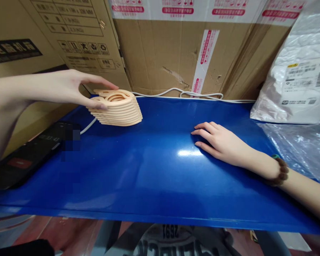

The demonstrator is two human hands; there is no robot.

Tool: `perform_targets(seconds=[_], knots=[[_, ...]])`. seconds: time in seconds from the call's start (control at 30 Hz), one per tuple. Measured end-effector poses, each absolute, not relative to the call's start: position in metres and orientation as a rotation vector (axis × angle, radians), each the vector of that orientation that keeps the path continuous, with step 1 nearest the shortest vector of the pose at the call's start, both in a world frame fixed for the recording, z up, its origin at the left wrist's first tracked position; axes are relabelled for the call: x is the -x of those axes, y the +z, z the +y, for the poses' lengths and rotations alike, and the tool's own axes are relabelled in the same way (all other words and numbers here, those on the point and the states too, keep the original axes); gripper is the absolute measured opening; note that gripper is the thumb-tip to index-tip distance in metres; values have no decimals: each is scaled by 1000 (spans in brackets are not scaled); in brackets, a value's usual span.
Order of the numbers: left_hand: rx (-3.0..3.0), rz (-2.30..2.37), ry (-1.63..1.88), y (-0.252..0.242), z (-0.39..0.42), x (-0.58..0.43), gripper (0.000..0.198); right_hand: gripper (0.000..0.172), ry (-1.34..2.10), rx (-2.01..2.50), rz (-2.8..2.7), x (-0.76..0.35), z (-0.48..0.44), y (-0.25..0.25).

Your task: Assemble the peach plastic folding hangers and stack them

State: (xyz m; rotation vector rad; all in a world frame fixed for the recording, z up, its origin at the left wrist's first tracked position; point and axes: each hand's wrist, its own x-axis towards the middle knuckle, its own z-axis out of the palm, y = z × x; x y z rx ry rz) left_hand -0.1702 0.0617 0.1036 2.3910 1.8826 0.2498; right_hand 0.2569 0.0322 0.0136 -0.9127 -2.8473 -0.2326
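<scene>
At the back left of the blue tabletop is a stack of thin peach-coloured pieces, with curved cut-outs on top and ribbed sides; its exact kind is unclear. My left hand reaches in from the left and grips its upper part, thumb on the near side and fingers along the far edge. To the right, my right hand rests palm down on the blue tabletop, fingers loosely stretched and holding nothing. A beaded bracelet circles that wrist.
A black phone showing a timer lies at the left. Cardboard boxes wall the back and left side. A white cable runs along the rear edge. A white plastic parcel and clear plastic wrap occupy the right.
</scene>
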Motion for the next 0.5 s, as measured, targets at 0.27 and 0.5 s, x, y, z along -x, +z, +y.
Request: perform_targets(seconds=[0.27, 0.5], knots=[[-2441, 1827, 295, 96, 70, 180, 96, 38, -242, 917, -2843, -257, 31, 14], [-2429, 1768, 300, 96, 72, 188, 95, 38, -260, 907, -2845, -256, 32, 13]])
